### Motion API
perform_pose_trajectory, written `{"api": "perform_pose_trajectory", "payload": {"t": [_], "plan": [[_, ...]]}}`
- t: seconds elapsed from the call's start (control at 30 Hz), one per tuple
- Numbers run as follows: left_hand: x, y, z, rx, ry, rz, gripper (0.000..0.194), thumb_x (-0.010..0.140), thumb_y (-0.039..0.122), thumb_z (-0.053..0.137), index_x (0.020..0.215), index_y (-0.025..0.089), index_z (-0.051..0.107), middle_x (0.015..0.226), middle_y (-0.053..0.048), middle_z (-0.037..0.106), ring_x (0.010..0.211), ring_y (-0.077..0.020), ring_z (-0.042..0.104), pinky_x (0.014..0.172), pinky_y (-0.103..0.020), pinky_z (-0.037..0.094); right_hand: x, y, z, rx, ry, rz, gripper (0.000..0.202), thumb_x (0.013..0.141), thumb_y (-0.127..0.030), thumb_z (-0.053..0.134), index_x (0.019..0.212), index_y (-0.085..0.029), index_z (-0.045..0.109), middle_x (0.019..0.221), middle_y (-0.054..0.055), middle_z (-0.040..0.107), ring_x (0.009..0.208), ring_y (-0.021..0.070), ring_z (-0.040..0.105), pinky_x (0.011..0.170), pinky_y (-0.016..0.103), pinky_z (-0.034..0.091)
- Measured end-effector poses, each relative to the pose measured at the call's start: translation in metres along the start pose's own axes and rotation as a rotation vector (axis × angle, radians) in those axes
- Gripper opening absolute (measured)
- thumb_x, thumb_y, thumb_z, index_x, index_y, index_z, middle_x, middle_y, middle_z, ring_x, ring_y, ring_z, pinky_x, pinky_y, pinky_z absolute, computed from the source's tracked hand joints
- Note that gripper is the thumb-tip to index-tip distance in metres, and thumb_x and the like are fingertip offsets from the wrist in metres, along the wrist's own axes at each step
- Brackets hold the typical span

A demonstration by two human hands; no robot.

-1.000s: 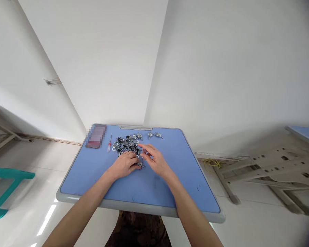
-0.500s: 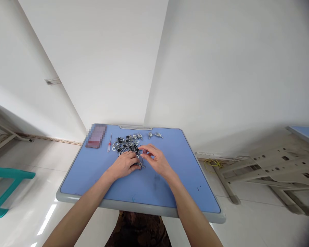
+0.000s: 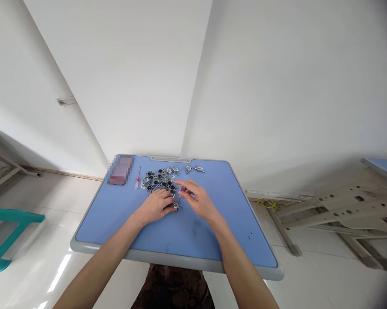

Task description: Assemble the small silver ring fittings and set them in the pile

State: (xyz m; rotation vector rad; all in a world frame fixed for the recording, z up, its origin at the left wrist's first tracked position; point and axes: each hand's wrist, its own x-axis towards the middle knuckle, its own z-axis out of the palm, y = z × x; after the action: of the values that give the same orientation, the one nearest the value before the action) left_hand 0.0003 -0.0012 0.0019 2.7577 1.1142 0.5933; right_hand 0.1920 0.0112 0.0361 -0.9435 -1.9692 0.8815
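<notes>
Screwdriver point(image 3: 182, 189) upright in the right hand point(image 3: 196, 198), tip down at a metal fitting point(image 3: 176, 207)!
Right thumb and fingers pinch its red handle; the left hand point(image 3: 158, 207) presses its thumb against the fitting on the blue desk point(image 3: 122, 223), just below the pile of metal parts with black discs point(image 3: 158, 180), its other fingertips' grip impossible to tell.
</notes>
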Motion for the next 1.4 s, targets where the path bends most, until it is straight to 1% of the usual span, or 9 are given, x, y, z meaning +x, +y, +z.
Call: {"api": "perform_pose_trajectory", "payload": {"t": [0.17, 0.3, 0.47, 0.73, 0.9, 1.03, 1.17, 1.27, 1.4], "plan": [[0.0, 0.0, 0.0, 0.006, -0.009, -0.006, 0.024, 0.089, 0.039, 0.048, 0.095, 0.019, 0.06, 0.086, -0.004, 0.058, 0.083, -0.0176, 0.053, 0.077, -0.032, 0.042, -0.001, 0.0, -0.003, 0.082, -0.035, 0.041, 0.038, 0.089, -0.025, 0.041, 0.127, -0.025, 0.045, 0.091, 0.003, 0.06, 0.082, 0.0152, 0.057, 0.077, 0.035, 0.051], [-0.001, 0.0, -0.001, 0.001, -0.003, -0.002, 0.023, 0.089, 0.038, 0.048, 0.095, 0.018, 0.059, 0.087, -0.005, 0.058, 0.084, -0.018, 0.053, 0.076, -0.032, 0.042, -0.002, -0.002, 0.001, 0.07, -0.039, 0.014, 0.033, 0.089, -0.027, 0.042, 0.12, -0.026, 0.051, 0.097, 0.005, 0.059, 0.088, 0.0162, 0.056, 0.078, 0.034, 0.051], [0.0, 0.001, -0.002, 0.002, 0.0, -0.004, 0.023, 0.089, 0.038, 0.049, 0.094, 0.019, 0.06, 0.086, -0.005, 0.057, 0.083, -0.0182, 0.053, 0.077, -0.032, 0.043, -0.001, -0.003, 0.002, 0.018, 0.012, -0.018, 0.028, 0.086, -0.027, 0.049, 0.113, -0.028, 0.059, 0.091, 0.005, 0.055, 0.082, 0.0162, 0.054, 0.07, 0.031, 0.052], [0.0, 0.001, -0.001, 0.003, -0.004, -0.005, 0.022, 0.089, 0.037, 0.049, 0.094, 0.018, 0.059, 0.085, -0.005, 0.057, 0.083, -0.0186, 0.053, 0.075, -0.032, 0.043, -0.001, 0.001, -0.002, 0.126, -0.047, 0.04, 0.037, 0.088, -0.018, 0.039, 0.122, -0.026, 0.051, 0.095, 0.004, 0.057, 0.087, 0.0156, 0.055, 0.078, 0.034, 0.052], [-0.001, 0.003, -0.004, -0.014, 0.003, -0.007, 0.019, 0.084, 0.032, 0.054, 0.097, 0.018, 0.057, 0.086, -0.005, 0.058, 0.085, -0.0198, 0.053, 0.077, -0.033, 0.043, -0.001, 0.001, 0.0, 0.152, 0.054, 0.029, 0.037, 0.087, -0.022, 0.044, 0.124, -0.024, 0.047, 0.092, 0.004, 0.058, 0.088, 0.0158, 0.055, 0.078, 0.035, 0.052], [-0.001, 0.005, -0.004, -0.034, -0.004, -0.004, 0.02, 0.078, 0.021, 0.056, 0.098, 0.018, 0.055, 0.088, -0.005, 0.059, 0.086, -0.02, 0.054, 0.077, -0.033, 0.042, -0.001, -0.002, 0.002, 0.211, 0.122, 0.041, 0.03, 0.084, -0.026, 0.053, 0.113, -0.022, 0.051, 0.088, 0.003, 0.06, 0.084, 0.0157, 0.057, 0.076, 0.035, 0.053], [-0.001, 0.003, -0.003, -0.028, 0.005, -0.011, 0.018, 0.078, 0.018, 0.054, 0.095, 0.017, 0.054, 0.088, -0.005, 0.059, 0.086, -0.0201, 0.054, 0.075, -0.033, 0.043, -0.003, -0.005, 0.007, 0.192, 0.059, 0.041, 0.019, 0.083, -0.025, 0.055, 0.101, -0.022, 0.056, 0.088, 0.003, 0.063, 0.083, 0.0156, 0.059, 0.077, 0.035, 0.052], [-0.001, 0.001, -0.002, -0.024, 0.014, -0.024, 0.016, 0.078, 0.018, 0.054, 0.094, 0.017, 0.054, 0.091, -0.006, 0.059, 0.084, -0.02, 0.053, 0.073, -0.033, 0.044, -0.004, -0.007, 0.01, 0.168, 0.008, 0.041, 0.017, 0.084, -0.026, 0.053, 0.101, -0.023, 0.056, 0.089, 0.003, 0.064, 0.082, 0.016, 0.06, 0.077, 0.035, 0.052], [-0.001, -0.001, -0.002, -0.046, 0.004, -0.023, 0.012, 0.081, 0.019, 0.054, 0.093, 0.018, 0.055, 0.092, -0.006, 0.059, 0.086, -0.0198, 0.054, 0.075, -0.033, 0.045, -0.004, -0.008, 0.012, 0.152, 0.005, 0.042, 0.017, 0.084, -0.028, 0.053, 0.099, -0.023, 0.057, 0.089, 0.003, 0.064, 0.079, 0.0154, 0.061, 0.076, 0.035, 0.052]]}}
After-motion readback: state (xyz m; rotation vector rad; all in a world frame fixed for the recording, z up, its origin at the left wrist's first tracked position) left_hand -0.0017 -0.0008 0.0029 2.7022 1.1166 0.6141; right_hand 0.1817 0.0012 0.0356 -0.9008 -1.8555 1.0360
